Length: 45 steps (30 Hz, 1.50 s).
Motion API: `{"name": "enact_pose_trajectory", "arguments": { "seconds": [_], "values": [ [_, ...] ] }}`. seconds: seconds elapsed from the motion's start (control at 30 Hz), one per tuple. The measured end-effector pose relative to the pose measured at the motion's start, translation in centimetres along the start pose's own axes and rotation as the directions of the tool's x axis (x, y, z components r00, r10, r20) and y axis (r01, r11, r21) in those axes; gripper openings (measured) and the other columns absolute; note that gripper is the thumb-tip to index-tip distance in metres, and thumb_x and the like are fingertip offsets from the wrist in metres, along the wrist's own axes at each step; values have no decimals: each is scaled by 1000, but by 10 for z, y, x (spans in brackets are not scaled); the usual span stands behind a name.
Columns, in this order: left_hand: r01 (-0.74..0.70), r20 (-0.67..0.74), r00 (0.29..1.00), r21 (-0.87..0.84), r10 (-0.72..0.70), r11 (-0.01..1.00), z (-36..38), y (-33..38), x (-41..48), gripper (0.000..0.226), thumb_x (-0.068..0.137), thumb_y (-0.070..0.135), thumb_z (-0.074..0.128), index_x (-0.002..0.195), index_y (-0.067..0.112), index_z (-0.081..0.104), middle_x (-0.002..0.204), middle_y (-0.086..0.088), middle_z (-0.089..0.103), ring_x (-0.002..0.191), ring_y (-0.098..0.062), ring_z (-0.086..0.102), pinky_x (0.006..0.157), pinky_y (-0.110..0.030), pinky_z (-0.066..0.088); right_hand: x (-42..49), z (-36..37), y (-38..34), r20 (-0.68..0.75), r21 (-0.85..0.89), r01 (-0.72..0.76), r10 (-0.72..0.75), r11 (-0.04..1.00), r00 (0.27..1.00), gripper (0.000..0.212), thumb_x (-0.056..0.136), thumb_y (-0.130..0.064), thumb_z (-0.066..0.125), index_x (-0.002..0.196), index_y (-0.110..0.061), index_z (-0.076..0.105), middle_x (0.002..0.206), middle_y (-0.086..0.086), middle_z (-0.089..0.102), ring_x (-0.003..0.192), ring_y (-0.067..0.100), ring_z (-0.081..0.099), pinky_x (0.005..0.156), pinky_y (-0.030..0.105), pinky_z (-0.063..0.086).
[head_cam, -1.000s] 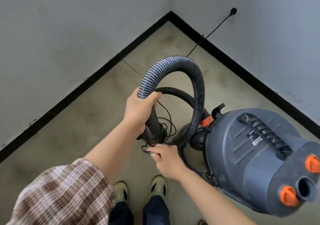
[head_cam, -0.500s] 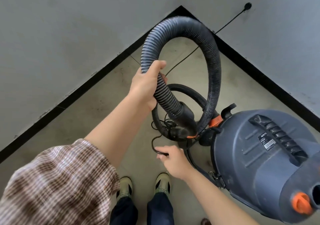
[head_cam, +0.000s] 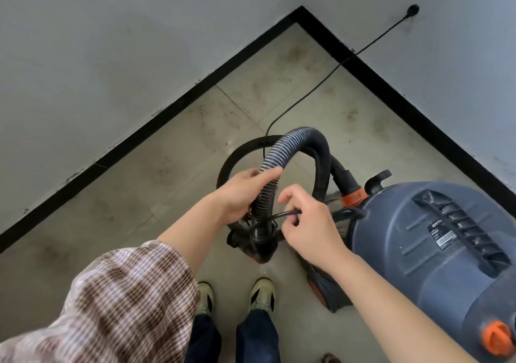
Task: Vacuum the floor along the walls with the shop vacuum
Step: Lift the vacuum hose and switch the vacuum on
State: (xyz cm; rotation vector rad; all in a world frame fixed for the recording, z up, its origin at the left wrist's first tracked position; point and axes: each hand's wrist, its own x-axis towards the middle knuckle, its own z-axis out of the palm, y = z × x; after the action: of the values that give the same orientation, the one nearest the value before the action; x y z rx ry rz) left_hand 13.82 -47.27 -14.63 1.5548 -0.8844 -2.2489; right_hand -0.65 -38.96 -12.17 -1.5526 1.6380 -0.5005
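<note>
Hose and cord being sorted out in the corner; vacuuming apparently not yet begun.
The left hand [head_cam: 240, 192] gripped the ribbed black plastic hose [head_cam: 279, 153], its free end hanging toward 6 o'clock. At 3 o'clock and nearer the cord, the right hand [head_cam: 310, 226] pinched the thin black power cord [head_cam: 284, 214] crossing that hose. The grey-blue drum shop vacuum [head_cam: 405, 251] stood at 4 o'clock.

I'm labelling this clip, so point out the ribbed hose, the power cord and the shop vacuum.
ribbed hose [head_cam: 277, 154]: head view, striped bend atop the loop.
power cord [head_cam: 412, 9]: head view, its round plug end.
shop vacuum [head_cam: 405, 251]: head view, grey top housing.
</note>
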Motion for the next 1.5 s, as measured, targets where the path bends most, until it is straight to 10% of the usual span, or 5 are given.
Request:
{"name": "enact_pose_trajectory", "arguments": {
  "seconds": [0.27,0.6,1.13,1.37,1.5],
  "values": [
    [56,137,983,428,-126,902,-28,-12,-9,86,71,87,47,118,18,67,112,-1,70,105,-16,64,86,-27,48,35,-11,15,-324,44,-159,164,986,931,51,82,4,63,124,-20,48,96,-9,45,79,9,48,72,20,41],
    [-269,175,915,936,364,228,-59,-23,-25,54,72,17,72,118,33,49,91,16,52,86,-11,54,66,-26,47,47,-12,31,-21,-37,-409,409,912,912,27,100,-23,47,93,-12,71,90,7,71,86,20,62,77,35,47],
    [-22,-776,162,614,609,789,-225,6,-156,43,72,-12,51,105,11,68,109,-19,61,111,-39,50,99,-41,40,14,-25,12,-507,824,-253,859,508,74,33,106,-25,34,129,-8,51,122,14,64,109,27,62,96,40,50],
    [-239,-535,212,783,818,574,-190,46,-167,42,74,-16,55,103,12,67,111,-7,52,125,-32,37,105,-30,26,-27,1,16,-358,80,-731,704,677,613,17,95,-10,50,87,-11,65,101,18,67,80,28,57,76,38,48],
    [-217,-330,408,871,851,442,-140,54,-148,45,73,-15,59,105,16,67,114,-1,59,126,-27,33,107,-65,24,-40,-4,6,-223,-166,-703,668,691,710,41,90,-12,58,130,-15,60,131,11,59,120,31,53,98,42,45]
  ]
}}
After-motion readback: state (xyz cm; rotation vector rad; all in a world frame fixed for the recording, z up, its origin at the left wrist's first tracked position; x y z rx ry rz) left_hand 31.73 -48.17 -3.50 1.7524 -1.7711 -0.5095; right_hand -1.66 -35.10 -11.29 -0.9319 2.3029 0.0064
